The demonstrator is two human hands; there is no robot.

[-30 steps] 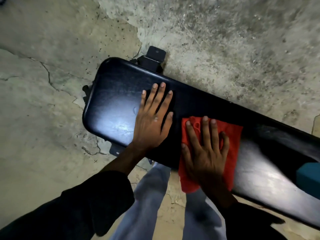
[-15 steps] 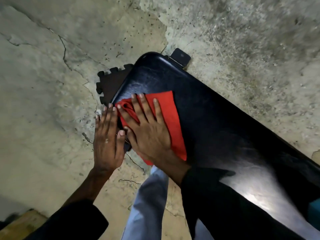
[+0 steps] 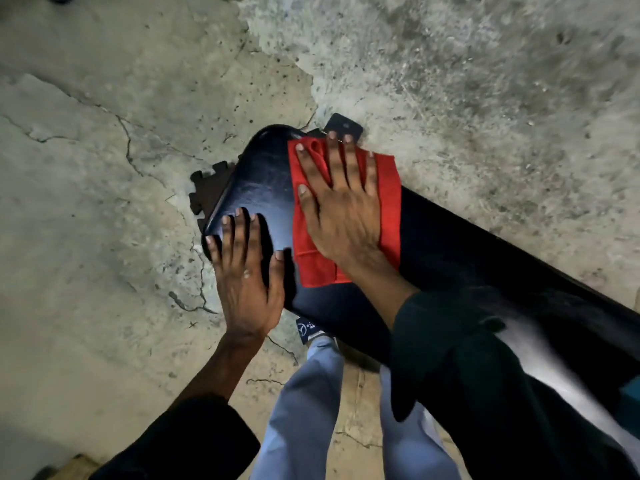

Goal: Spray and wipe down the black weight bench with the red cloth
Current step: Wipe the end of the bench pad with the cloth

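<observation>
The black weight bench [image 3: 460,247] runs from the middle of the view down to the lower right, its rounded end at the upper left. The red cloth [image 3: 389,188] lies spread across the pad close to that end. My right hand [image 3: 341,206] presses flat on the cloth with fingers apart, fingertips at the pad's far edge. My left hand [image 3: 246,275] rests flat on the near corner of the pad's end, fingers apart, holding nothing. No spray bottle shows.
Cracked, patchy concrete floor [image 3: 104,202] surrounds the bench. A dark toothed frame part [image 3: 204,192] sticks out left of the pad's end, and a black bracket [image 3: 346,124] shows beyond it. My legs in light blue trousers [image 3: 304,410] stand against the near side. Something teal [image 3: 632,396] sits at the right edge.
My right hand slid the cloth from mid-pad to the bench's end, then across to its far edge. My left hand went off the pad's side, then came back onto the near corner.
</observation>
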